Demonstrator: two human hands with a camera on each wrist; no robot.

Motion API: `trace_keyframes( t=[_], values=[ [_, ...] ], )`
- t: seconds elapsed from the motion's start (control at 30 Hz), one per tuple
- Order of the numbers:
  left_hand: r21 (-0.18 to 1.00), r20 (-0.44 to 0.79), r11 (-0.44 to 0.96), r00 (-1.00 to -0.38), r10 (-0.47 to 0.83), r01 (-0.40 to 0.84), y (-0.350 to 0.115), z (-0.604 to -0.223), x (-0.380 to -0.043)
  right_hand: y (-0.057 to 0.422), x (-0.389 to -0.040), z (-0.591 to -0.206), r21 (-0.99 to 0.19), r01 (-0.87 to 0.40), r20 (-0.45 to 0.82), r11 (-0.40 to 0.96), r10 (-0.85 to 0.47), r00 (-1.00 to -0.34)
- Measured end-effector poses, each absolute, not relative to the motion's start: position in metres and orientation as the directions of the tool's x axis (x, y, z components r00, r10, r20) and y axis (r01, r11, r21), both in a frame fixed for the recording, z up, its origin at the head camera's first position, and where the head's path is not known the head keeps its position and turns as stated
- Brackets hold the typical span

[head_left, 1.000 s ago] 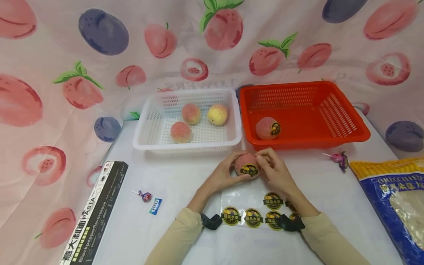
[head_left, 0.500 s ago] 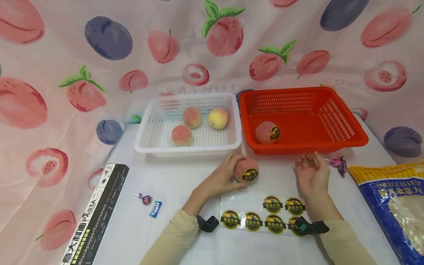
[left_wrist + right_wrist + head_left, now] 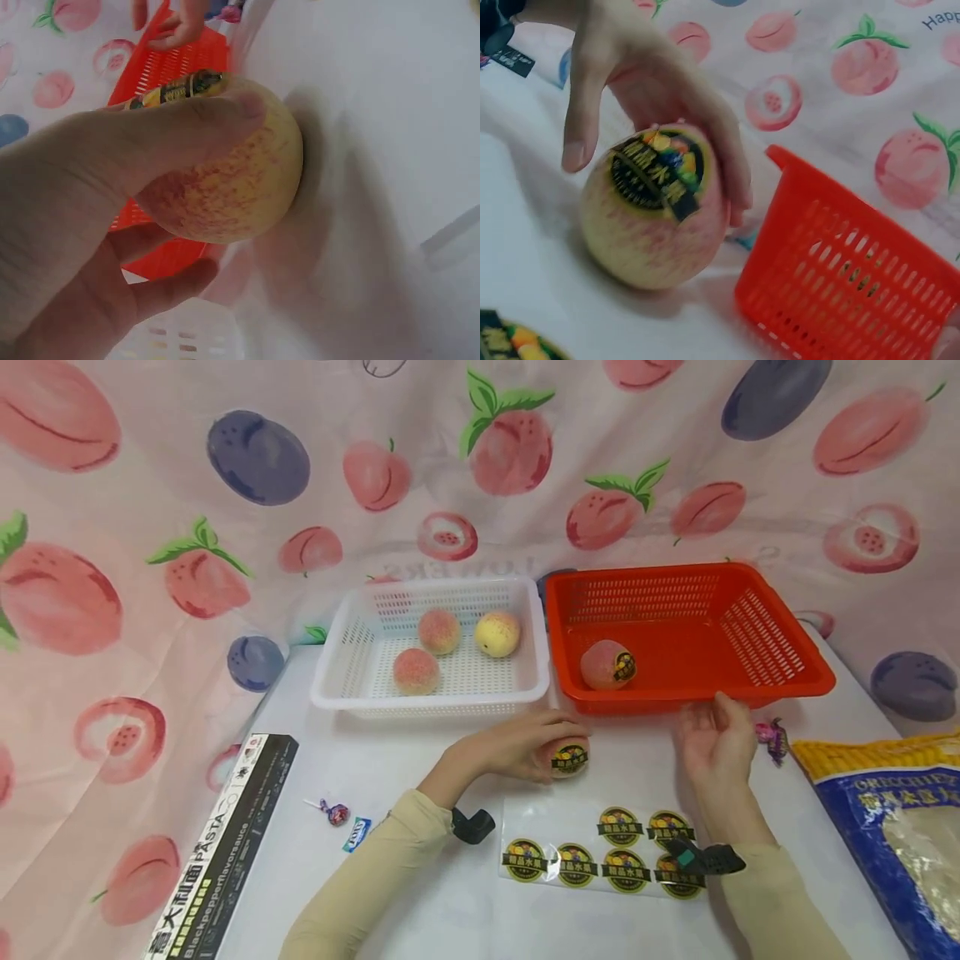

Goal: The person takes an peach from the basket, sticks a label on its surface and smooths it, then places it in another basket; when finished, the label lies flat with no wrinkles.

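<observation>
A peach [image 3: 567,757] with a round black-and-gold sticker stands on the white table in front of the baskets. My left hand [image 3: 528,745] grips it from above and the left. The thumb lies across the peach [image 3: 247,176] in the left wrist view, while the other fingers reach round its far side. My right hand [image 3: 718,752] rests palm up, fingers loosely bent and holding nothing, beside the front edge of the red basket [image 3: 697,697]. A clear sheet of stickers [image 3: 555,814] lies in front of both hands. Another stickered peach [image 3: 604,665] sits inside the red basket.
A white basket [image 3: 427,702] with 3 peaches stands left of the red one. Lollipops [image 3: 335,813], a small candy [image 3: 357,834] and a long pasta box [image 3: 225,843] lie at the left. On the right is a pasta bag [image 3: 892,827]. Fruit-print cloth [image 3: 390,543] hangs behind.
My right hand has let go of the peach and moved right, toward the red basket's front. My left hand has shifted its grip higher over the peach, which has hardly moved.
</observation>
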State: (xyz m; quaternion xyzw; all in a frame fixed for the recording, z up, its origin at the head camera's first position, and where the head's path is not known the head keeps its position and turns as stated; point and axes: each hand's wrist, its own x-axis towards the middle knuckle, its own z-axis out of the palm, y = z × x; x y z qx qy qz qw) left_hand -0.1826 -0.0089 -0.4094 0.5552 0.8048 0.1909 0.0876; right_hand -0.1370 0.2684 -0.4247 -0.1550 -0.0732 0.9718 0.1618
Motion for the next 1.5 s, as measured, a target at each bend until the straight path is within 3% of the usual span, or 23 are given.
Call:
trace_keyframes(
  t=[0.2,0.63,1.03,1.33,1.5],
  values=[
    [0.409,-0.027,0.375,-0.399,0.916,0.832,-0.002,-0.404,-0.185,0.269,-0.137,-0.416,-0.237,-0.317,-0.296,-0.919,0.379,-0.877],
    [0.377,-0.007,0.282,-0.302,0.953,0.882,0.0,-0.4,-0.185,0.268,-0.139,-0.419,-0.398,-0.358,-0.299,-0.844,0.489,-0.82],
    [0.43,0.057,0.203,-0.251,0.966,0.88,0.014,-0.307,-0.202,0.266,-0.141,-0.417,-0.442,-0.384,-0.267,-0.81,0.528,-0.806],
    [0.337,0.0,0.268,-0.285,0.959,0.902,0.041,-0.278,-0.245,0.269,-0.139,-0.419,-0.488,-0.376,-0.277,-0.788,0.548,-0.789],
    [0.343,0.014,0.289,-0.312,0.95,0.894,0.055,-0.276,-0.258,0.266,-0.141,-0.421,-0.524,-0.371,-0.267,-0.767,0.561,-0.783]
  ],
)
